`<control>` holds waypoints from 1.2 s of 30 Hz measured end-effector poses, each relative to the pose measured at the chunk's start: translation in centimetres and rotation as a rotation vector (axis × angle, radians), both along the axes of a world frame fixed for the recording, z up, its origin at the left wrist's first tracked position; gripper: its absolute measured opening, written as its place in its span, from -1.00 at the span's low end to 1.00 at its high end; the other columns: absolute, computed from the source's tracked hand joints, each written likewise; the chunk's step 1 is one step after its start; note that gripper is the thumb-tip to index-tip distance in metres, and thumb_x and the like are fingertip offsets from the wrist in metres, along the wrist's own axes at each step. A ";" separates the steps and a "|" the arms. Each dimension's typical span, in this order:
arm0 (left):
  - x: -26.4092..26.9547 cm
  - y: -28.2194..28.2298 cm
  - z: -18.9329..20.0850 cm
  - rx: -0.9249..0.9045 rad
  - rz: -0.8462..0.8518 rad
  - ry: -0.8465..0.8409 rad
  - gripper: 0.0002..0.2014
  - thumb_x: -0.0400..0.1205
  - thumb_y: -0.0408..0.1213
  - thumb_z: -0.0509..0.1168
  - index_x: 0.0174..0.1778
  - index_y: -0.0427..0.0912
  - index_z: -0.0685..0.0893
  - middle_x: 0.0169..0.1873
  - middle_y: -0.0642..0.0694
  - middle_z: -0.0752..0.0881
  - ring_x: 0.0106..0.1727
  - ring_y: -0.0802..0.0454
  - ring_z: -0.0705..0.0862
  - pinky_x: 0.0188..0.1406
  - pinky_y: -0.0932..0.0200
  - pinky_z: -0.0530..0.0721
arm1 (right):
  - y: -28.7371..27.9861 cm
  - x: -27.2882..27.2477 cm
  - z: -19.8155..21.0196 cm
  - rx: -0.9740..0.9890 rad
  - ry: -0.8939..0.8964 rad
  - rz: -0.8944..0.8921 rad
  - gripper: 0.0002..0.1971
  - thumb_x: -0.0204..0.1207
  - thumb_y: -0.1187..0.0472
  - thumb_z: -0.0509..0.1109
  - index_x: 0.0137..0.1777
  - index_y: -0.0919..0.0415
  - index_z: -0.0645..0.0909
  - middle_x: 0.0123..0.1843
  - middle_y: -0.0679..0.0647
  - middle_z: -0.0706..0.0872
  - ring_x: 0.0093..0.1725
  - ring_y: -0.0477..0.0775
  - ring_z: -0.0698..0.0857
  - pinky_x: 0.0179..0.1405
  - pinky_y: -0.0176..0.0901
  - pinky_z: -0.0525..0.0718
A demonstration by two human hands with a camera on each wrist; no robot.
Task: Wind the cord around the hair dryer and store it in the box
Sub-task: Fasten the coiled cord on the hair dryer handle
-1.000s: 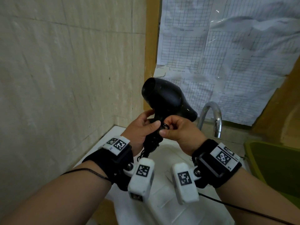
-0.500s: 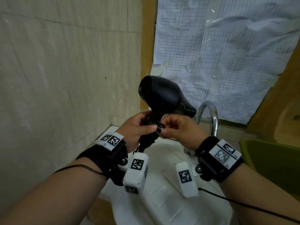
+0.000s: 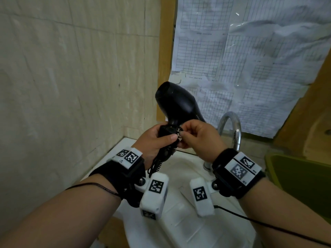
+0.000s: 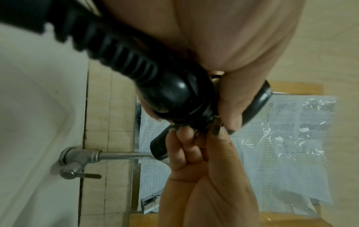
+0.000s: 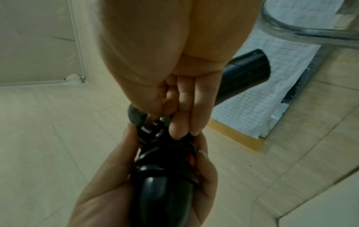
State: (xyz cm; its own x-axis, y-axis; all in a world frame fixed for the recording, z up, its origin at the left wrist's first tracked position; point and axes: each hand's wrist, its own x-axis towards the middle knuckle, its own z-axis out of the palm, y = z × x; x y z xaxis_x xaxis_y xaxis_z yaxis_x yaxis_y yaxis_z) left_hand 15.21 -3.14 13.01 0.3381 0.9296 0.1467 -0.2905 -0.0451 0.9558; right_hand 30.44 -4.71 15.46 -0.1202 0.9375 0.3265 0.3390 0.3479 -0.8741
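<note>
Head view: the black hair dryer [image 3: 176, 106] is held upright above the white sink [image 3: 179, 221], its handle running down into the left hand [image 3: 154, 142], which is closed around it. The right hand [image 3: 198, 138] is just beside, on the right side of the handle, pinching the cord [image 3: 177, 133].

Left wrist view: wound cord turns are seen at the handle, under the right fingertips [image 4: 182, 132].

Right wrist view: the plug [image 5: 147, 127] is pressed against the turns. No box is identified.

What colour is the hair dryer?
Black, glossy; the hair dryer shows best in the head view.
</note>
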 end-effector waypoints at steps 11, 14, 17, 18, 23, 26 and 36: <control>0.6 -0.8 0.7 -0.015 0.071 0.038 -0.80 0.60 -0.20 0.25 0.03 -0.25 0.61 -0.39 -0.18 0.68 -0.48 -0.03 0.55 -0.60 0.25 0.53 | 0.1 0.0 0.9 -0.087 0.094 0.044 -0.79 0.54 0.31 0.34 -0.32 0.12 0.51 -0.46 0.07 0.63 -0.56 -0.14 0.67 -0.45 -0.31 0.70; 1.0 -0.6 0.7 -0.034 0.135 0.053 -0.83 0.60 -0.26 0.29 0.07 -0.19 0.62 -0.32 -0.22 0.70 -0.44 -0.06 0.60 -0.46 0.14 0.56 | 0.3 0.2 1.0 -0.081 0.069 0.011 -0.80 0.53 0.31 0.36 -0.32 0.15 0.51 -0.47 0.07 0.61 -0.58 -0.16 0.68 -0.47 -0.33 0.70; 1.3 -0.4 0.8 -0.034 0.211 0.072 -0.76 0.57 -0.29 0.33 0.13 -0.07 0.52 -0.29 -0.25 0.70 -0.47 -0.08 0.65 -0.44 0.09 0.60 | 0.6 0.2 0.4 -0.013 -0.012 -0.048 -0.81 0.53 0.28 0.37 -0.31 0.14 0.50 -0.46 0.04 0.60 -0.57 -0.25 0.68 -0.51 -0.45 0.63; 1.5 -0.4 0.9 -0.020 0.217 0.088 -0.77 0.57 -0.29 0.33 0.10 -0.04 0.50 -0.30 -0.25 0.69 -0.47 -0.10 0.64 -0.46 0.09 0.60 | 0.6 0.3 0.1 0.008 -0.028 -0.054 -0.82 0.53 0.27 0.36 -0.30 0.15 0.50 -0.44 0.04 0.60 -0.57 -0.29 0.67 -0.53 -0.52 0.59; 1.5 -0.5 1.3 0.063 0.246 0.227 -0.83 0.56 -0.31 0.33 -0.05 0.01 0.47 -0.36 -0.24 0.63 -0.51 -0.11 0.56 -0.59 0.14 0.57 | 0.9 1.1 -1.0 -0.044 -0.027 0.065 -0.83 0.53 0.38 0.32 -0.21 0.10 0.53 -0.33 0.03 0.67 -0.44 -0.27 0.72 -0.28 -0.37 0.69; 1.7 -0.5 1.4 0.090 0.267 0.283 -0.82 0.55 -0.29 0.34 -0.05 0.03 0.48 -0.36 -0.22 0.65 -0.47 -0.13 0.58 -0.52 0.07 0.60 | 1.0 1.5 -1.1 -0.074 -0.002 0.084 -0.78 0.54 0.43 0.28 -0.20 0.08 0.55 -0.32 0.01 0.68 -0.41 -0.24 0.73 -0.16 -0.27 0.75; 2.3 -0.9 1.2 0.133 0.285 0.375 -0.79 0.55 -0.35 0.35 -0.06 0.11 0.64 -0.10 -0.26 0.73 -0.23 -0.23 0.70 -0.23 -0.19 0.73 | 1.3 1.6 -2.0 -0.042 -0.029 -0.013 -0.80 0.53 0.29 0.33 -0.29 0.02 0.54 -0.36 0.06 0.71 -0.30 -0.03 0.79 -0.01 0.07 0.79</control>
